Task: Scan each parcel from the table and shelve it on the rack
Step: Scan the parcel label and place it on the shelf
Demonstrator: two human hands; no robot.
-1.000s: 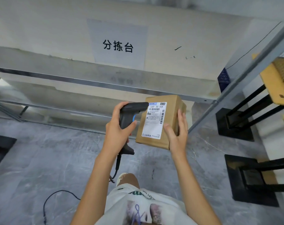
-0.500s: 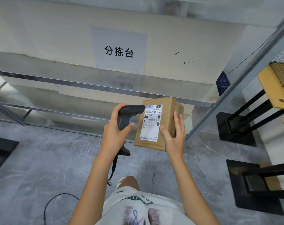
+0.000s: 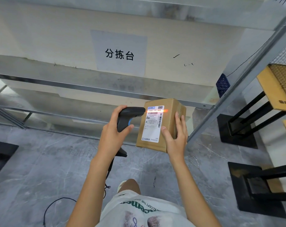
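Observation:
A small brown cardboard parcel (image 3: 167, 108) with a white shipping label (image 3: 152, 123) is held upright in front of me by my right hand (image 3: 175, 136), thumb on the label face and fingers round the right side. My left hand (image 3: 112, 133) grips a black barcode scanner (image 3: 130, 114) whose nose points at the label's top. An orange scan line glows across the upper label. The white sorting table (image 3: 196, 46) with a paper sign lies just beyond the parcel.
A grey metal rack upright (image 3: 237, 89) slants along the right. Black rack frames (image 3: 247, 125) and a cardboard box (image 3: 273, 89) on a mesh shelf stand at the right edge. The scanner's black cable (image 3: 57, 202) trails over the grey tiled floor.
An orange scan line has appeared on the label. Both hands, scanner and parcel have shifted slightly lower in view and the parcel is turned a little more upright.

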